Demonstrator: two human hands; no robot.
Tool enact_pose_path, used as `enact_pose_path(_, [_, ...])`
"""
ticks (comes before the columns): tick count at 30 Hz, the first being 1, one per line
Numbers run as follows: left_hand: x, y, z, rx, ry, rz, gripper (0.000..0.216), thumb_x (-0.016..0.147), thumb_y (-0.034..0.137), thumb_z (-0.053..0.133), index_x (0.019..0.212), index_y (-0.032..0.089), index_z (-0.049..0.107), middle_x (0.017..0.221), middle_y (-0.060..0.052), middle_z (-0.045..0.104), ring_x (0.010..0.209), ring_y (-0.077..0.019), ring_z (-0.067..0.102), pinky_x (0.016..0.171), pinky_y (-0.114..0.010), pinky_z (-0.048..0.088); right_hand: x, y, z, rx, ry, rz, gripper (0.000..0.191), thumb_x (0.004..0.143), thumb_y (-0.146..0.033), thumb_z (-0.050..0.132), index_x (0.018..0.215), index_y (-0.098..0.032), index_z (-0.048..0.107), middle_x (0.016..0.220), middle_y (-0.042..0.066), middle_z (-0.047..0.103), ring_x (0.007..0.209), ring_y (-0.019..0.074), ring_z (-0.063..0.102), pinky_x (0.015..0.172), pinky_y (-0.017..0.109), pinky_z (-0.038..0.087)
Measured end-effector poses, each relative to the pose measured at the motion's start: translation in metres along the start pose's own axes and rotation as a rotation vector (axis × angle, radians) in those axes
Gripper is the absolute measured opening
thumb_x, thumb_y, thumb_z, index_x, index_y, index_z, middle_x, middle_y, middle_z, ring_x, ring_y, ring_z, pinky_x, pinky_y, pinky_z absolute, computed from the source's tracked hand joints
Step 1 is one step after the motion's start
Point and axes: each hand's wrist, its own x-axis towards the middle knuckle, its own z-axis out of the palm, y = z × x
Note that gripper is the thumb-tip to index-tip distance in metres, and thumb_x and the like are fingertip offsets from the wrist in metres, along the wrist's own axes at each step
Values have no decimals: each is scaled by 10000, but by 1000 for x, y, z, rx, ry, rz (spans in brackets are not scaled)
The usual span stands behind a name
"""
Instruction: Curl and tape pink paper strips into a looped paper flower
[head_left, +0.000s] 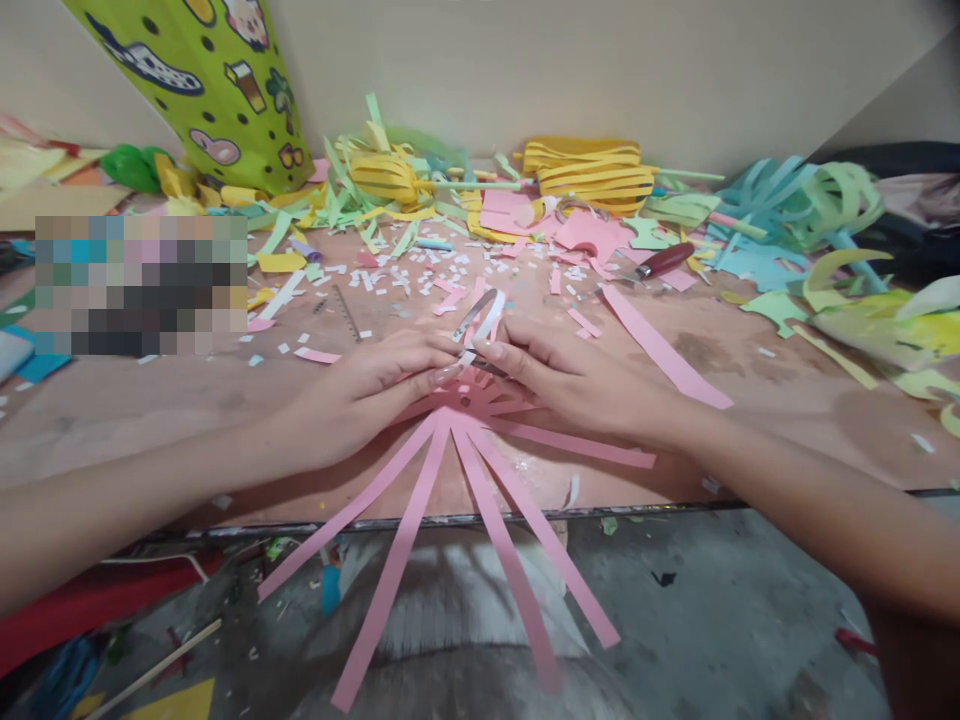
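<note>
My left hand (390, 375) and my right hand (551, 375) meet over the table's front part, both with fingers closed. Between their fingertips is a thin white ring (491, 318) that looks like a narrow roll of tape, tilted upward. Something dark and thin lies under the fingertips, too small to make out. Just below the hands is a pink paper piece cut into strips (394, 580), which fan out from its centre. Several strips hang over the table's edge. My fingers and wrists hide its far side.
White paper bits cover the table (787, 420). A red-handled cutter (664, 262) and a loose pink strip (664, 350) lie to the right. Yellow paper lanterns (592, 175), green scraps and a patterned green bag (217, 90) stand behind. A blurred patch hides the left.
</note>
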Motion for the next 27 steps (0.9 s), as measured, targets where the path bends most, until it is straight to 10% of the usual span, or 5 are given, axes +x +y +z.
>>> enact_pose_path(10, [0,7,-3,53,-31,-30,289,1075,261,450,1216,202,695,1316,-48,687,1199,-160,605,1087,-287,405,-7,-8,0,93,-27,72,330,1071,-492,318,1033,-200,466,1045,56,568,999,170,578,969,341,455])
enact_pose_path(27, [-1,10,-2,-70,37,-124,271,1060,322,493,1206,246,707,1305,-40,668,1172,-172,602,1060,-307,424,0,2,8,435,-21,102,320,1007,-506,502,877,-217,459,837,-19,469,794,126,484,766,282,429])
